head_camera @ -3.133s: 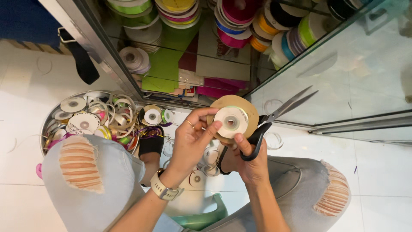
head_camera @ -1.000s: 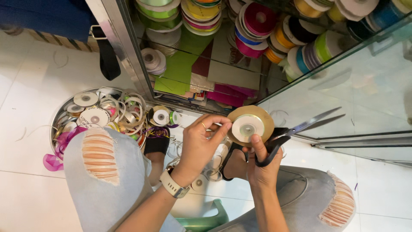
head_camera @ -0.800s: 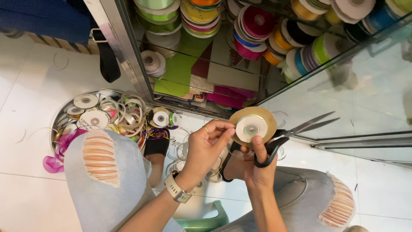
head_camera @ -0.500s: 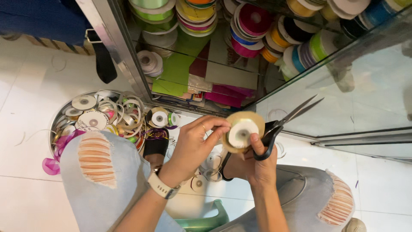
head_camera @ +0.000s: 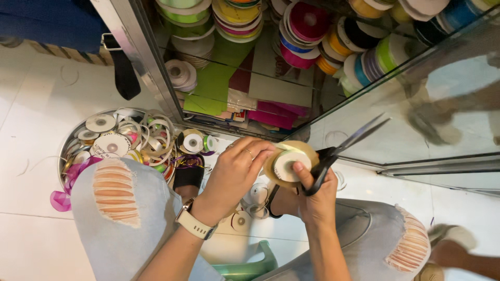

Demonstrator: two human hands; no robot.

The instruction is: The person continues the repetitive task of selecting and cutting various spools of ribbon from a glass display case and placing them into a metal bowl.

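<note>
A gold ribbon spool (head_camera: 289, 162) with a white centre is held between both hands above my knees. My left hand (head_camera: 235, 174), with a ring and a white wristwatch, grips the spool's left edge with its fingertips. My right hand (head_camera: 314, 195) supports the spool from the right with its thumb on the white centre. The same hand has black-handled scissors (head_camera: 341, 152) hooked on its fingers, blades open and pointing up to the right.
A round metal tray (head_camera: 66, 151) on the white tiled floor holds several ribbon spools. A glass cabinet (head_camera: 271, 62) ahead is stacked with coloured ribbon rolls. My knees in torn light jeans (head_camera: 120, 208) flank the hands. A green stool (head_camera: 245, 269) is below.
The spool has tilted from facing up to more edge-on, and my left fingers have shifted round its left rim. The scissors have swung with the right hand.
</note>
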